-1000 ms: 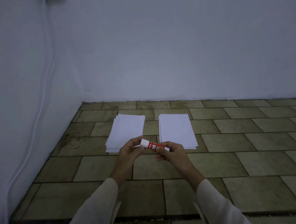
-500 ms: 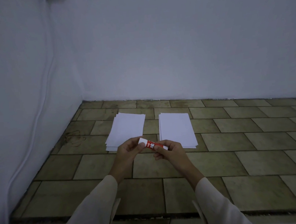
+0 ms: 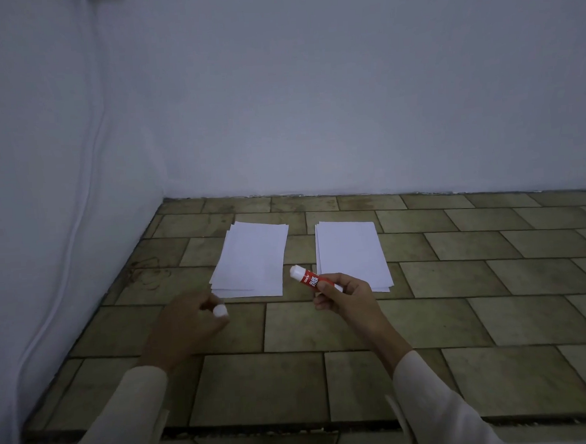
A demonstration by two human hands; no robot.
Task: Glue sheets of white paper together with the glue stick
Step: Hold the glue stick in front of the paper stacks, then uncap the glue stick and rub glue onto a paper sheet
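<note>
Two stacks of white paper lie side by side on the tiled floor: the left stack (image 3: 252,258) slightly fanned, the right stack (image 3: 350,252) neater. My right hand (image 3: 347,297) pinches a red and white glue stick (image 3: 308,278), its uncapped white end pointing up and left between the stacks. My left hand (image 3: 184,323) holds the white cap (image 3: 220,310) in curled fingers, just below the left stack's near corner. The two hands are apart.
White walls meet in a corner behind the stacks. A white cable (image 3: 75,214) runs down the left wall. The tiled surface (image 3: 494,278) stretches to the right and ends in a front edge (image 3: 297,427) near my sleeves.
Both hands held the capped glue stick together before. Now the cap is off in my left hand, which has moved left and down, while my right hand keeps the stick.
</note>
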